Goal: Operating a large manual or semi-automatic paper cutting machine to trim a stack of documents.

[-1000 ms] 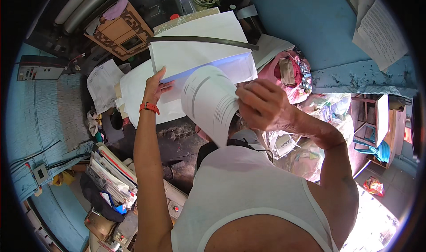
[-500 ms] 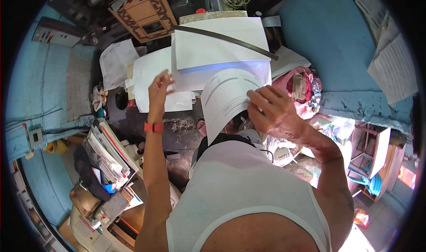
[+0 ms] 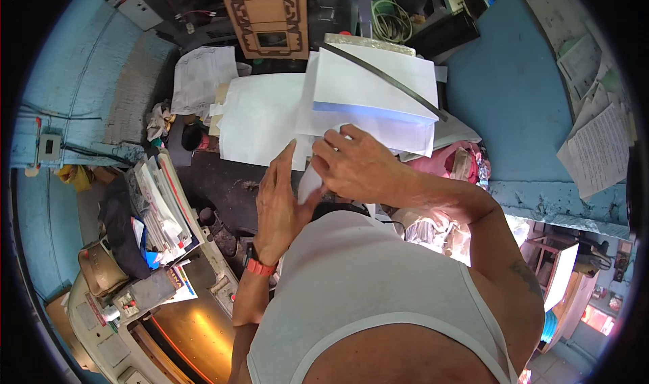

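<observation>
A white paper sheet (image 3: 309, 183), bent and mostly hidden, is between my hands in front of my waist. My right hand (image 3: 358, 164) has its fingers curled in a pinch at the sheet's upper edge. My left hand (image 3: 276, 205), with a red band at the wrist, supports the sheet's left side; its fingers point up and its thumb reaches across the lower part. Just beyond my hands is a thick stack of white paper (image 3: 378, 83) with a dark flat strip (image 3: 385, 80) lying slantwise on it. More white paper (image 3: 260, 117) lies left of the stack.
A wooden panel with dark cut-out trim (image 3: 270, 22) stands at the back. A coiled green cable (image 3: 392, 19) is behind the stack. Piled papers and folders (image 3: 159, 208) and a beige machine (image 3: 101, 316) are at the left. A pink cloth bundle (image 3: 453, 164) sits at the right.
My left hand has come down and right to meet the sheet. My right hand has moved left with it, and the sheet, earlier spread in view, is now bent between both hands.
</observation>
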A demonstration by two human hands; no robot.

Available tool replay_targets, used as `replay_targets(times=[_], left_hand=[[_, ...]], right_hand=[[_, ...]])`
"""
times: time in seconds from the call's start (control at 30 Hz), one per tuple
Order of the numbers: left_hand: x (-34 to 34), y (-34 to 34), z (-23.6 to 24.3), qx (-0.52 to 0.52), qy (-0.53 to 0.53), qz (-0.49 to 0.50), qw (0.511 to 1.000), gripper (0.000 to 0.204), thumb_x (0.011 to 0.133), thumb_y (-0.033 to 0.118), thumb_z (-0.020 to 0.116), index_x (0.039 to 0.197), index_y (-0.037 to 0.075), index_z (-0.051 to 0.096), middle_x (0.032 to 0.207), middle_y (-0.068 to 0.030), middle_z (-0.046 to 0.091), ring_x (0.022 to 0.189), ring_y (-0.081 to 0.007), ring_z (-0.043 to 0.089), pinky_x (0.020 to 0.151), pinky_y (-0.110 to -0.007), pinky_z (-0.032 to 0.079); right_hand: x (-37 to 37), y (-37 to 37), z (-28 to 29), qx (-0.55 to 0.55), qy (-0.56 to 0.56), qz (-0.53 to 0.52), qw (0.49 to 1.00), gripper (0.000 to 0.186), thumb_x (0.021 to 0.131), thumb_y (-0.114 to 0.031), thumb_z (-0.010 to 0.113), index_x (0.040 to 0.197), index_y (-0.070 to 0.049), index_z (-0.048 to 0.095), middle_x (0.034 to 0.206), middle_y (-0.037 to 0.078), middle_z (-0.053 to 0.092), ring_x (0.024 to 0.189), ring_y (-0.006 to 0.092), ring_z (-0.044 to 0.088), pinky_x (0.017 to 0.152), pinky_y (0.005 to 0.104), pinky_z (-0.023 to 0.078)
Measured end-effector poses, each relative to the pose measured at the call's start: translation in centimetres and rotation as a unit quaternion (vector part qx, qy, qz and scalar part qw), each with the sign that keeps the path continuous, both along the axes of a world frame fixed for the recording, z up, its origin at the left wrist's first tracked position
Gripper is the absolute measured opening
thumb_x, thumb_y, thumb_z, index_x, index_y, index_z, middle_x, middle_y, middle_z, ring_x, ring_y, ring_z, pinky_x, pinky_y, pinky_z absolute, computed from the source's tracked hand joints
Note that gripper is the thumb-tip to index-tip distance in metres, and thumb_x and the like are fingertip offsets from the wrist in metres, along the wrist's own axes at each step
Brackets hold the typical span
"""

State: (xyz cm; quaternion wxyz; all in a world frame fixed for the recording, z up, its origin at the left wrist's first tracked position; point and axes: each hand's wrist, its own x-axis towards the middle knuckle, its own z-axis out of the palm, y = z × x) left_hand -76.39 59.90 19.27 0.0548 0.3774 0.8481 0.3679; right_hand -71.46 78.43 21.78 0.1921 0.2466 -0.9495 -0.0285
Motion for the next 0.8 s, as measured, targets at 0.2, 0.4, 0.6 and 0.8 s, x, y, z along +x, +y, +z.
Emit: replay_targets(times=[0.2, 0.4, 0.6, 0.8], left_hand=[[-3.3, -7.5, -1.3, 0.021, 0.141, 0.069, 0.987, 0.041, 0.068, -0.009, 0.068, 0.105, 0.007, 0.070, 0.095, -0.0094, 0.070, 0.087, -0.0316, 0.066, 0.076, -0.039, 0.053], [-5.3, -16.4, -7.8, -0.054, 0.237, 0.103, 0.964, 0.040, 0.069, -0.003, 0.068, 0.108, 0.009, 0.068, 0.100, -0.0050, 0.069, 0.090, -0.0271, 0.066, 0.082, -0.040, 0.051], [-10.1, -20.4, -15.8, -0.173, 0.249, 0.132, 0.944, 0.035, 0.074, 0.006, 0.068, 0.108, 0.010, 0.067, 0.101, -0.0041, 0.067, 0.090, -0.0267, 0.065, 0.084, -0.041, 0.050], [-17.1, -18.0, -19.5, -0.153, 0.273, 0.224, 0.923, 0.024, 0.079, 0.008, 0.066, 0.102, 0.012, 0.069, 0.093, -0.0030, 0.066, 0.082, -0.0264, 0.066, 0.076, -0.041, 0.053]], right_hand=[[-1.3, -4.9, 0.1, 0.002, -0.008, 0.001, 1.000, 0.012, 0.072, -0.016, 0.066, 0.075, -0.005, 0.066, 0.079, 0.004, 0.056, 0.083, 0.0194, 0.058, 0.070, 0.0324, 0.047], [-3.9, -10.3, -9.5, -0.073, -0.022, 0.003, 0.997, 0.019, 0.071, -0.016, 0.065, 0.087, -0.006, 0.064, 0.091, 0.006, 0.058, 0.088, 0.0219, 0.058, 0.079, 0.0360, 0.048], [-15.4, -12.4, -20.2, -0.137, 0.019, -0.029, 0.990, 0.018, 0.070, -0.012, 0.066, 0.087, -0.009, 0.066, 0.095, 0.004, 0.061, 0.093, 0.0223, 0.060, 0.086, 0.0372, 0.049], [-28.2, -10.5, -22.1, -0.190, 0.142, -0.008, 0.971, 0.013, 0.069, -0.009, 0.066, 0.082, -0.008, 0.067, 0.101, 0.004, 0.063, 0.096, 0.0229, 0.059, 0.090, 0.0406, 0.047]])
